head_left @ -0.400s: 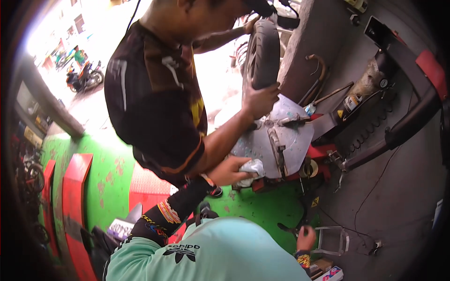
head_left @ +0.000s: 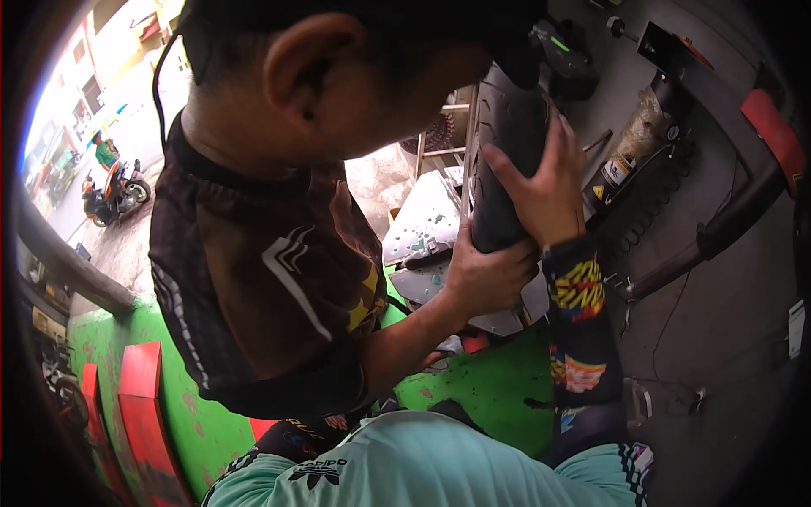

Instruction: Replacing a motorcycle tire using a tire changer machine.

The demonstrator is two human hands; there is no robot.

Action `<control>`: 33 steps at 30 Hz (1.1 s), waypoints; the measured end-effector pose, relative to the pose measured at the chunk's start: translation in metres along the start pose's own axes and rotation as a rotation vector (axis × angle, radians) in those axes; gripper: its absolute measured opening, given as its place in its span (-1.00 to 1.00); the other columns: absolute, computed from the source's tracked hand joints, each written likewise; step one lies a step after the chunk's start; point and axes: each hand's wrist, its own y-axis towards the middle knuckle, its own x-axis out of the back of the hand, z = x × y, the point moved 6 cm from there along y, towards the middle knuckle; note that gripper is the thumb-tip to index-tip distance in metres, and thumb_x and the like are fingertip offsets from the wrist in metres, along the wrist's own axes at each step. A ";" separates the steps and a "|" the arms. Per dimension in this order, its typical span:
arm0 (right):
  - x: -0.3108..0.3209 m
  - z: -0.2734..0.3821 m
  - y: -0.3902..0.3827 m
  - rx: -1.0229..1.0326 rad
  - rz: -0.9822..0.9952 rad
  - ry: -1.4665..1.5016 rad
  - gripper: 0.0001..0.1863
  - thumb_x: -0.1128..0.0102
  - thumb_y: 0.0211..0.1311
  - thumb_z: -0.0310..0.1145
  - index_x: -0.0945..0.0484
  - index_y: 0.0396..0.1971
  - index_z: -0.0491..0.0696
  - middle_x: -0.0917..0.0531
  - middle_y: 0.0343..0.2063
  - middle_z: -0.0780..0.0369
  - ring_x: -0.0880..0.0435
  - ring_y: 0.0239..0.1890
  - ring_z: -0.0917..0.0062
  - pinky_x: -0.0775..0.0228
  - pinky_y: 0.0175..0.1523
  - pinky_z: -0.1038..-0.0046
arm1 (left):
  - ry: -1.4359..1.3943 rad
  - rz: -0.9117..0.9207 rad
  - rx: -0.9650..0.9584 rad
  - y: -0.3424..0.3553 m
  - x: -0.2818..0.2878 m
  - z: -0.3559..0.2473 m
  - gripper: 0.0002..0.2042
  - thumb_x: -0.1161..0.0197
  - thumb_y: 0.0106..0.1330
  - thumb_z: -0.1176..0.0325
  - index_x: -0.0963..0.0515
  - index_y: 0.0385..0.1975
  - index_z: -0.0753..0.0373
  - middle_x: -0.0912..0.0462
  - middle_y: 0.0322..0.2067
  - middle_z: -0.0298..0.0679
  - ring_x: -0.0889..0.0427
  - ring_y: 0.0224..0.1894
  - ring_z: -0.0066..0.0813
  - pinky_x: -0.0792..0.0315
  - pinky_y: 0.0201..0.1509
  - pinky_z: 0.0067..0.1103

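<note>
My right hand (head_left: pixel 551 188) grips the black tread of a motorcycle wheel (head_left: pixel 507 215), thumb on the near side and fingers on its right side. The wheel stands upright over the grey round turntable (head_left: pixel 414 283) of a tyre changing machine. A co-worker's hand (head_left: pixel 492 275) holds the wheel low down, just below my hand. My left hand (head_left: pixel 434 362) is mostly hidden behind the co-worker's forearm; some fingers show, closed at a pale crumpled rag (head_left: pixel 451 345).
The co-worker (head_left: pixel 262 270) leans in close from the left. The machine's dark arm (head_left: pixel 743 207) with a red part rises at the right. Red ramps (head_left: pixel 148 406) lie on the green floor (head_left: pixel 190 406). A parked motorbike (head_left: pixel 114 194) stands outside.
My right hand has come up from the lower right onto the tyre. The co-worker has leaned nearer with the wheel. My left hand has drawn back slightly and is now largely hidden.
</note>
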 end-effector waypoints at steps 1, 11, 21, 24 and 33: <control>-0.010 0.004 0.012 -0.053 0.069 -0.030 -0.06 -0.37 0.01 0.05 -0.21 0.27 -0.23 -0.41 0.10 -0.12 -0.37 0.17 -0.01 -0.24 0.26 0.10 | -0.120 -0.013 0.009 0.011 -0.015 0.004 -0.22 -0.28 0.01 -0.16 -0.30 0.18 0.21 -0.40 0.04 -0.23 -0.33 0.14 -0.34 -0.33 0.23 -0.47; -0.052 0.001 -0.005 -0.196 0.351 -0.134 0.09 -0.40 -0.15 0.04 -0.11 0.35 -0.21 -0.20 0.20 -0.37 -0.27 0.23 -0.21 -0.14 0.35 0.08 | -0.949 -0.360 -0.034 -0.033 -0.049 0.021 -0.21 -0.30 -0.01 -0.16 -0.30 0.20 0.15 -0.41 0.00 -0.23 -0.40 0.09 -0.29 -0.34 0.23 -0.47; -0.055 -0.084 0.016 -0.208 0.373 -0.014 0.07 -0.37 -0.11 0.06 -0.13 0.34 -0.23 -0.27 0.21 -0.31 -0.27 0.29 -0.12 -0.16 0.36 0.17 | -2.952 0.165 0.047 -0.102 0.000 -0.085 -0.37 -0.27 0.19 0.27 -0.25 0.30 0.13 -0.33 0.20 -0.24 -0.36 0.23 -0.41 -0.29 0.31 -0.53; -0.059 -0.104 0.034 -0.188 0.451 0.075 -0.05 -0.33 -0.03 0.00 -0.19 0.29 -0.26 -0.40 0.15 -0.23 -0.37 0.25 -0.01 -0.20 0.34 0.26 | -3.376 0.706 0.090 -0.121 0.033 -0.135 -0.40 -0.25 0.27 0.41 -0.23 0.33 0.13 -0.31 0.27 -0.24 -0.34 0.27 -0.46 -0.27 0.34 -0.55; -0.088 -0.128 0.065 -0.460 0.556 -0.141 0.00 -0.31 0.05 0.20 -0.20 0.30 -0.23 -0.41 0.20 -0.17 -0.41 0.27 0.09 -0.21 0.32 0.33 | -3.604 1.408 0.276 -0.213 0.056 -0.282 -0.46 -0.30 0.14 0.53 -0.39 0.18 0.18 -0.61 -0.04 -0.15 -0.61 -0.01 -0.42 -0.44 0.12 -0.51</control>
